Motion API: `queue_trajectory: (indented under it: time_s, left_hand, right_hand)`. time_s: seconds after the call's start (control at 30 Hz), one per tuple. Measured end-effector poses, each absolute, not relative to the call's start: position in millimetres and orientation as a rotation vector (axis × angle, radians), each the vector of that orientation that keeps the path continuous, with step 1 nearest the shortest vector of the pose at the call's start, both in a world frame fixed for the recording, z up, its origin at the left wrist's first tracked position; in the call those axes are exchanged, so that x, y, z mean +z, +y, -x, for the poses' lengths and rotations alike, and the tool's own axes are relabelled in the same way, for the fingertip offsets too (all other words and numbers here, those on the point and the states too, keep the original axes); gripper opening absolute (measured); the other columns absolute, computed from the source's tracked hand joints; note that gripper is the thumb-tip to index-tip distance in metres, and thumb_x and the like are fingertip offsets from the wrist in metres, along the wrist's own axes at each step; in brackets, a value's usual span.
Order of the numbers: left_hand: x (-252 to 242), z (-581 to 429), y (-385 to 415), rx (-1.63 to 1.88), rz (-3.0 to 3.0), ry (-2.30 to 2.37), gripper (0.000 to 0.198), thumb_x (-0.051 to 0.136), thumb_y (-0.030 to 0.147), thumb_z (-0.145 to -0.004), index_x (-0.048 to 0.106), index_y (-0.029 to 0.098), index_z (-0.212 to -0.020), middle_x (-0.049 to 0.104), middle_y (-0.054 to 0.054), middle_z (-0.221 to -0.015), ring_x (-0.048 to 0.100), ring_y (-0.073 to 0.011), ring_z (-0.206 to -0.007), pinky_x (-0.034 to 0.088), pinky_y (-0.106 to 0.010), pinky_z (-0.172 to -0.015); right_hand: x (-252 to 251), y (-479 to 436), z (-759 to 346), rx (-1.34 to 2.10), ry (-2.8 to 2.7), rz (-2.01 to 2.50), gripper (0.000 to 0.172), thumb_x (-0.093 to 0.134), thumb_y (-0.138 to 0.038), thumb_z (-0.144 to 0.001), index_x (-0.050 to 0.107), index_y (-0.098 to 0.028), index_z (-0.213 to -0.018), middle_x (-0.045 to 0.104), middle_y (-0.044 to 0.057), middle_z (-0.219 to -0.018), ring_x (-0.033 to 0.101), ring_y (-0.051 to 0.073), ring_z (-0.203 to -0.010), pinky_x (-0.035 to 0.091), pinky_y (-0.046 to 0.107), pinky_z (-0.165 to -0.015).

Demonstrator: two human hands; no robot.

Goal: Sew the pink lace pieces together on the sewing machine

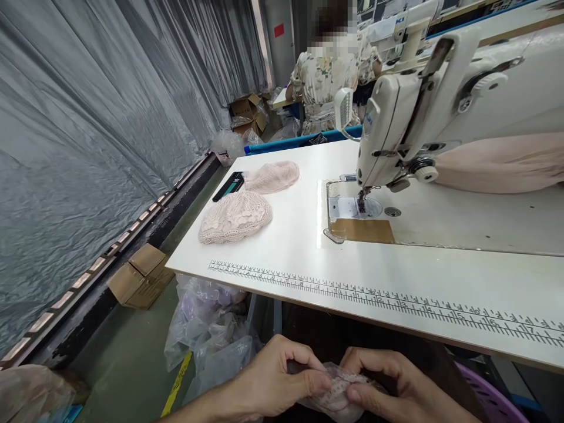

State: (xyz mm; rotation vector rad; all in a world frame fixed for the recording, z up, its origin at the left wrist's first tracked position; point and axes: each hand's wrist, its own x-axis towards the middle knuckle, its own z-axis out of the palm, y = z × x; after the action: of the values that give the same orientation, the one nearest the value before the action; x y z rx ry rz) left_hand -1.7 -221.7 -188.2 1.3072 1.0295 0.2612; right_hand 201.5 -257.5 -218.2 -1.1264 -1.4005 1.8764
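Below the table's front edge, my left hand (286,379) pinches a piece of pale pink lace fabric (337,396) between thumb and fingers. The right-hand side of that fabric is gripped by my right hand (388,382), thumb pressed on top. Its lower part runs toward the bottom of the view. On the white sewing table (291,247) lie a pale pink lace cap-like piece (238,217) and a second, sheerer pink piece (273,177). A black and green card (229,187) sits against them. Both hands are apart from the sewing machine (396,117).
Pink cloth (502,164) lies under the machine arm. A printed ruler (379,299) runs along the table's front edge. Plastic bags (211,329) and a cardboard box (138,276) are on the floor at left. A purple basket (489,393) stands lower right. Another person (328,76) sits ahead.
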Motion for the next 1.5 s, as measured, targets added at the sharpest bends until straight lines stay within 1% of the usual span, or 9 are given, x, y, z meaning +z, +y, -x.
queue_trajectory:
  time_s: [0.3, 0.5, 0.97, 1.07, 1.17, 1.23, 1.3, 1.4, 1.5]
  left_hand:
    - [-189.7, -0.9, -221.5, 0.214, -1.394, 1.034, 0.03, 0.061, 0.037, -0.079, 0.07, 0.009, -0.07, 0.052, 0.001, -0.059, 0.041, -0.0079, -0.057, 0.03, -0.018, -0.051]
    - [-190.2, 4.5, -220.1, 0.165, -1.434, 1.026, 0.021, 0.069, 0.033, -0.072, 0.073, 0.012, -0.077, 0.062, -0.001, -0.068, 0.052, -0.0112, -0.065, 0.039, -0.019, -0.061]
    - [-185.8, 6.3, -222.9, 0.065, -1.586, 1.029, 0.025, 0.051, 0.029, -0.083, 0.069, 0.012, -0.08, 0.056, 0.002, -0.062, 0.046, -0.0089, -0.058, 0.034, -0.017, -0.053]
    - [-186.2, 11.1, -224.5, 0.03, -1.722, 1.071, 0.017, 0.051, 0.017, -0.079, 0.068, 0.016, -0.082, 0.062, 0.001, -0.073, 0.053, -0.0114, -0.07, 0.039, -0.019, -0.066]
    - [-187.2, 14.1, -225.1, 0.01, -1.881, 1.07, 0.033, 0.04, 0.0, -0.068, 0.066, 0.018, -0.076, 0.065, 0.002, -0.078, 0.057, -0.0118, -0.078, 0.038, -0.024, -0.085]
    - [-186.3, 13.9, -224.1, 0.03, -1.85, 1.059, 0.034, 0.036, -0.002, -0.065, 0.064, 0.017, -0.066, 0.065, 0.002, -0.072, 0.058, -0.0108, -0.072, 0.041, -0.024, -0.083]
    - [-184.4, 12.2, -222.7, 0.077, -1.705, 1.05, 0.032, 0.037, 0.001, -0.069, 0.066, 0.015, -0.068, 0.066, 0.0, -0.071, 0.06, -0.0114, -0.069, 0.044, -0.022, -0.074]
    - [-184.4, 9.5, -222.5, 0.139, -1.573, 1.001, 0.022, 0.052, 0.018, -0.078, 0.069, 0.014, -0.091, 0.067, -0.003, -0.079, 0.06, -0.0141, -0.074, 0.045, -0.021, -0.066]
    - [-190.9, 9.0, -225.2, 0.12, -1.624, 0.997, 0.026, 0.068, 0.033, -0.073, 0.07, 0.015, -0.092, 0.066, -0.001, -0.074, 0.058, -0.0129, -0.069, 0.043, -0.02, -0.065]
  right_hand:
    - [-213.3, -255.4, -199.6, 1.898, -1.374, 1.148, 0.036, 0.06, -0.053, -0.077, 0.058, -0.019, -0.068, 0.053, -0.002, -0.067, 0.047, 0.014, -0.067, 0.039, 0.023, -0.065]
    - [-221.9, -255.2, -203.1, 1.894, -1.344, 1.166, 0.037, 0.059, -0.054, -0.078, 0.058, -0.019, -0.07, 0.053, -0.002, -0.067, 0.046, 0.014, -0.067, 0.038, 0.024, -0.064]
    - [-223.1, -253.9, -201.2, 1.941, -1.369, 1.175, 0.037, 0.061, -0.053, -0.075, 0.054, -0.018, -0.064, 0.044, -0.004, -0.06, 0.037, 0.011, -0.059, 0.03, 0.023, -0.056]
    - [-224.9, -253.7, -202.3, 1.957, -1.356, 1.171, 0.037, 0.06, -0.053, -0.075, 0.054, -0.018, -0.065, 0.045, -0.004, -0.06, 0.037, 0.011, -0.058, 0.031, 0.023, -0.056]
    - [-224.0, -252.7, -205.4, 1.929, -1.367, 1.194, 0.039, 0.06, -0.056, -0.074, 0.055, -0.018, -0.064, 0.043, -0.004, -0.058, 0.035, 0.011, -0.056, 0.032, 0.023, -0.056]
    - [-222.0, -252.5, -208.1, 1.912, -1.358, 1.205, 0.04, 0.062, -0.057, -0.073, 0.055, -0.019, -0.064, 0.043, -0.004, -0.058, 0.035, 0.011, -0.056, 0.033, 0.023, -0.056]
    - [-220.2, -253.1, -210.6, 1.929, -1.317, 1.204, 0.037, 0.065, -0.054, -0.071, 0.057, -0.018, -0.064, 0.046, -0.004, -0.059, 0.038, 0.011, -0.057, 0.035, 0.023, -0.057]
    - [-219.8, -254.6, -213.5, 1.969, -1.251, 1.201, 0.033, 0.07, -0.049, -0.068, 0.06, -0.018, -0.064, 0.05, -0.003, -0.061, 0.042, 0.012, -0.06, 0.036, 0.022, -0.059]
    - [-221.0, -255.3, -215.8, 1.979, -1.253, 1.221, 0.031, 0.07, -0.048, -0.069, 0.063, -0.018, -0.065, 0.053, -0.002, -0.062, 0.045, 0.012, -0.061, 0.037, 0.022, -0.059]
